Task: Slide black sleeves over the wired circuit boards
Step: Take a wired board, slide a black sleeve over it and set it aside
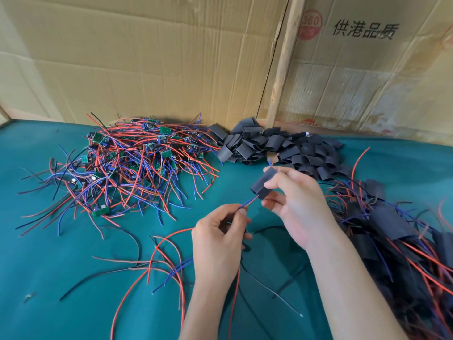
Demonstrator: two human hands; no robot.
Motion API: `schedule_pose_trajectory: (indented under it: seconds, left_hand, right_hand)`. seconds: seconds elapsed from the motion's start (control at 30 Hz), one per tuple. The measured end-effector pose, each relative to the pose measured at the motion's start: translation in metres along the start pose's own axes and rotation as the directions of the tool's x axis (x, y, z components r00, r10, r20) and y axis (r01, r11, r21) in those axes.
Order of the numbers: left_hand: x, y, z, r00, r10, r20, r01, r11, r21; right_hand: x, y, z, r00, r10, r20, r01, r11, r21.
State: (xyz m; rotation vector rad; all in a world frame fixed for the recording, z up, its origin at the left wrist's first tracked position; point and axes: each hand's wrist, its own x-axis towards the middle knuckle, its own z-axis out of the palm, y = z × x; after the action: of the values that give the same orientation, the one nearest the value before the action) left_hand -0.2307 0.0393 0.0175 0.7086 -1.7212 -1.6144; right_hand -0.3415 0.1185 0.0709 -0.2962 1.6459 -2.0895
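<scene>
Sleeve (262, 184) was what we held pinched in our right hand (297, 202), just above the green cloth (61, 253). Our left hand (218, 241) pinched red and blue wires (250, 201) entering its lower end. Behind the sleeve lay spare sleeves (277, 148); left of it, unsleeved boards (137, 155).

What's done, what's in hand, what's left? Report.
Done: sleeved boards heaped at right. In hand: right hand holds a sleeve with wires through it; left hand pinches those wires. Left: a big pile of bare boards and loose sleeves.
</scene>
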Motion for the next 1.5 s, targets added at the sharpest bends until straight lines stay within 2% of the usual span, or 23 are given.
schedule_pose_trajectory:
  seconds: [0.1, 0.17, 0.37, 0.5, 0.73, 1.07, 1.23, 1.5]
  left_hand:
    - [-0.001, 0.0, -0.001, 1.0, -0.03, 0.007, 0.031, 0.997, -0.067]
    - [-0.001, 0.0, -0.003, 0.999, -0.038, 0.015, 0.04, 0.993, -0.112]
    - [0.001, 0.0, -0.006, 0.997, -0.027, 0.077, 0.044, 0.971, -0.234]
    - [0.002, -0.002, -0.008, 0.993, -0.036, 0.114, 0.06, 0.975, -0.214]
    - [0.003, -0.003, -0.007, 0.997, -0.055, 0.058, 0.071, 0.945, -0.318]
    - [0.004, -0.006, -0.003, 0.998, -0.069, -0.009, 0.066, 0.972, -0.227]
    - [0.004, -0.006, -0.002, 0.997, -0.072, -0.029, 0.064, 0.974, -0.216]
    - [0.003, -0.004, -0.002, 0.997, -0.064, -0.037, 0.06, 0.991, -0.116]
  right_hand:
    - [-0.004, 0.008, 0.009, 0.99, 0.051, 0.128, -0.046, 0.998, -0.046]
    - [-0.005, 0.011, 0.013, 0.985, 0.059, 0.165, -0.05, 0.997, -0.058]
    - [-0.001, 0.012, 0.005, 0.994, -0.02, 0.106, 0.033, 0.991, -0.127]
    - [0.0, 0.014, 0.002, 0.997, -0.032, 0.075, 0.045, 0.985, -0.168]
    - [0.002, 0.015, 0.003, 0.997, -0.037, 0.068, 0.046, 0.989, -0.137]
    - [0.003, 0.016, 0.002, 0.984, -0.151, 0.093, 0.176, 0.889, -0.423]
    - [0.004, 0.017, 0.002, 0.979, -0.196, 0.057, 0.199, 0.86, -0.471]
    - [0.004, 0.019, 0.0, 0.977, -0.18, 0.117, 0.214, 0.852, -0.477]
